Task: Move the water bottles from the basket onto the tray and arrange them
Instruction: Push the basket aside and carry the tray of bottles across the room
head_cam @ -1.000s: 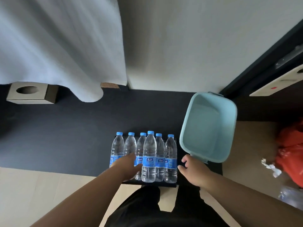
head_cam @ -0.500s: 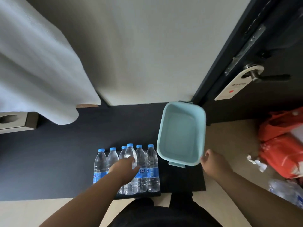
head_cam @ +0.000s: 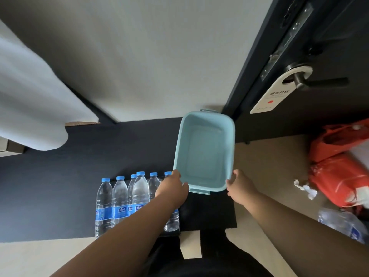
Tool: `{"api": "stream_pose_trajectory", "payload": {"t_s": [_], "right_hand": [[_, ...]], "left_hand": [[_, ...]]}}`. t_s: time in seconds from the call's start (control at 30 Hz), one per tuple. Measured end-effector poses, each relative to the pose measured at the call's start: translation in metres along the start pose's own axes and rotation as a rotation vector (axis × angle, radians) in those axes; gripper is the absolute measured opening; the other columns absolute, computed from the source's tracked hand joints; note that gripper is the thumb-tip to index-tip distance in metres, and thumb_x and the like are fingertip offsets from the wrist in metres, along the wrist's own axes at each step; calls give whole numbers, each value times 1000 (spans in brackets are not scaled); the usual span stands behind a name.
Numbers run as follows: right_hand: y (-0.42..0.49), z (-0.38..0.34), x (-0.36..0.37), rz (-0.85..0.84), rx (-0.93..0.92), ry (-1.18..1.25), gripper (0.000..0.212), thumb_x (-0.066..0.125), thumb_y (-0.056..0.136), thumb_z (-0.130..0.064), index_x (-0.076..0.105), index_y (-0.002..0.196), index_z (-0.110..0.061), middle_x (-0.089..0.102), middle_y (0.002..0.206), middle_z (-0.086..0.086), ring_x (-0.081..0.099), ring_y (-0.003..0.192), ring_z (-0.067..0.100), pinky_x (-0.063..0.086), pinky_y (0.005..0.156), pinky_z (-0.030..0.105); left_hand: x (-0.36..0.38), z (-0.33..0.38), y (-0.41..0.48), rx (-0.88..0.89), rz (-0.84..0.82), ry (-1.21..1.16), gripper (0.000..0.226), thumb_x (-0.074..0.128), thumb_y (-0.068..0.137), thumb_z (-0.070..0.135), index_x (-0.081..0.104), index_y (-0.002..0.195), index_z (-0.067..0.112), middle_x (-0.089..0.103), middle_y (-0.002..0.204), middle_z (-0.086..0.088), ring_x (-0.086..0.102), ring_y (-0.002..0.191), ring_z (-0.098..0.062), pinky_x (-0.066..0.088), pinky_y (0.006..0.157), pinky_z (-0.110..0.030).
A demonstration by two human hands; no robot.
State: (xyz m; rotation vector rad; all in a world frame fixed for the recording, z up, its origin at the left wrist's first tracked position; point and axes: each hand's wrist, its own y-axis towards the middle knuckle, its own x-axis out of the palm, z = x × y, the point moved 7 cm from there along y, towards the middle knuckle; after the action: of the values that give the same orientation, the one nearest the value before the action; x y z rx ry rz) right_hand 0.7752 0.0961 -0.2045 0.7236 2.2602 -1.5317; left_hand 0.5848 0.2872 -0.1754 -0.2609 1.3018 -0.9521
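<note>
The left hand (head_cam: 172, 187) grips the near left corner of a light blue, rectangular plastic basket (head_cam: 203, 148), fingers curled over its rim. The right hand (head_cam: 242, 186) grips the near right corner the same way. The basket's open top faces the camera and its smooth inner bottom shows. Whether it rests on anything or is held clear cannot be told. Just left of the basket, six clear plastic water bottles with blue caps and blue labels (head_cam: 119, 198) stand upright in a tight row on the left part of a flat black tray (head_cam: 207, 214). One of the middle bottles stands slightly nearer than the others. The left forearm crosses in front of the two rightmost bottles and hides their lower halves. The tray lies on a dark strip of floor (head_cam: 60, 186) that runs along a pale wall (head_cam: 139, 56). A white cloth (head_cam: 30, 100) hangs in from the left. To the right is a black door (head_cam: 339, 47) with a dark lever handle (head_cam: 321, 83), and on the handle hangs a white card with a red dot (head_cam: 277, 94). Below the door, on beige floor, lie orange-red plastic bags (head_cam: 339, 172), a crumpled white paper (head_cam: 305, 189) and a clear plastic-wrapped bundle (head_cam: 343, 222).
</note>
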Motion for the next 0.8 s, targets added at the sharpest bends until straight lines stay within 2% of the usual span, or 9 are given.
{"api": "stream_pose_trajectory", "payload": {"t_s": [0.1, 0.17, 0.3, 0.43, 0.5, 0.57, 0.63, 0.7, 0.8], "right_hand": [[14, -9, -8, 3, -9, -23, 47, 56, 105, -25, 40, 149, -22, 66, 99, 2, 73, 84, 26, 64, 79, 48], [21, -15, -14, -3, -12, -33, 50, 54, 105, -24, 37, 152, -27, 67, 103, 2, 73, 84, 25, 64, 78, 47], [31, -25, -28, 13, -36, -40, 58, 52, 108, -25, 30, 162, -29, 67, 123, 9, 73, 88, 26, 64, 80, 46], [28, -28, -32, 45, -60, -75, 57, 49, 109, -30, 29, 162, -28, 68, 107, 4, 72, 79, 22, 59, 66, 37], [21, -27, -27, 47, -56, -95, 58, 48, 108, -35, 29, 162, -25, 69, 112, 6, 70, 82, 24, 52, 62, 34], [14, -25, -20, 51, -41, -115, 60, 47, 108, -40, 28, 162, -22, 69, 121, 10, 70, 90, 29, 52, 67, 35], [6, -22, -12, 59, -25, -141, 62, 45, 108, -44, 27, 162, -18, 68, 124, 13, 69, 96, 33, 56, 75, 40], [-3, -17, -3, 74, -7, -165, 67, 43, 107, -50, 26, 161, -16, 68, 119, 10, 69, 94, 32, 54, 74, 39], [-13, -7, 8, 108, 11, -159, 70, 46, 103, -58, 33, 155, -12, 61, 91, -3, 63, 75, 20, 46, 63, 35]], "left_hand": [[7, -2, 4, -60, -44, -109, 38, 50, 96, 35, 37, 127, 18, 71, 88, -3, 67, 82, -21, 49, 66, -34], [5, -2, 5, -46, -36, -149, 39, 53, 94, 37, 38, 126, 21, 71, 80, 2, 65, 76, -14, 48, 60, -33], [0, 1, 5, 17, -38, -158, 40, 55, 93, 45, 44, 125, 24, 71, 88, 12, 65, 81, -9, 55, 70, -34], [-2, -4, 1, 64, -39, -117, 36, 54, 92, 47, 47, 122, 28, 69, 105, 15, 66, 88, -13, 56, 77, -36], [-4, -9, -3, 77, -33, -100, 35, 54, 92, 46, 49, 122, 28, 66, 112, 14, 65, 93, -16, 56, 82, -38], [-6, -17, -5, 76, -24, -76, 37, 54, 93, 46, 50, 124, 25, 64, 110, 10, 64, 94, -18, 55, 81, -37], [-10, -26, -7, 80, -25, -52, 32, 54, 93, 44, 52, 117, 25, 65, 101, 8, 64, 87, -18, 55, 78, -37], [-15, -37, -8, 87, -34, -31, 26, 52, 92, 43, 53, 112, 26, 65, 98, 6, 65, 85, -18, 57, 78, -39], [-25, -54, -10, 109, -30, -1, 29, 50, 93, 44, 55, 117, 27, 67, 101, 8, 64, 82, -15, 54, 73, -35]]}}
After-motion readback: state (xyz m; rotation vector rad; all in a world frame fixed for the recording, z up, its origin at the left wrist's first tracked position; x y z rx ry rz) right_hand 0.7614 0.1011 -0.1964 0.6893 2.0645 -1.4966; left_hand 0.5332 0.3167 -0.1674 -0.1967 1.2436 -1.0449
